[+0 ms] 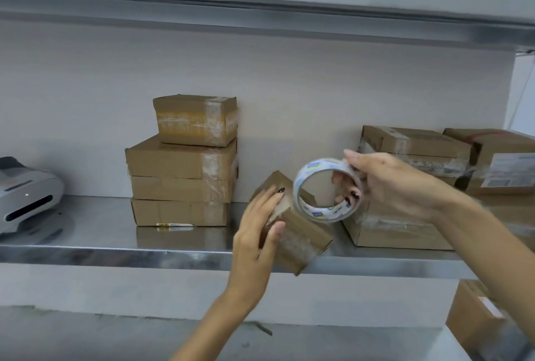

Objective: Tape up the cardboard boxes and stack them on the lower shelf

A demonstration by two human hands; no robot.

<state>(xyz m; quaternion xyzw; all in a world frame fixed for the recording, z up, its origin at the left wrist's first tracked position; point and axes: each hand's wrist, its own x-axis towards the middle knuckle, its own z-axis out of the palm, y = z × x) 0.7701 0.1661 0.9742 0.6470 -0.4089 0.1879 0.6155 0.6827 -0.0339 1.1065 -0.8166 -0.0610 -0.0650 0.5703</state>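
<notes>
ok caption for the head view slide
Left hand grips a small brown cardboard box while right hand holds a clear tape roll.

Behind, pale wall (86, 85). Below, steel shelf (86, 253), reflective, bright front edge. Overhead, upper shelf (260, 13), grey metal. Far left on steel shelf, grey printer (26, 195). Soft even light.

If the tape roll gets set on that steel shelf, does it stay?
On edge the tape roll likely rolls: round ring, smooth shelf. Flat, it should sit. Probably light: the right hand holds it up unaided.
</notes>
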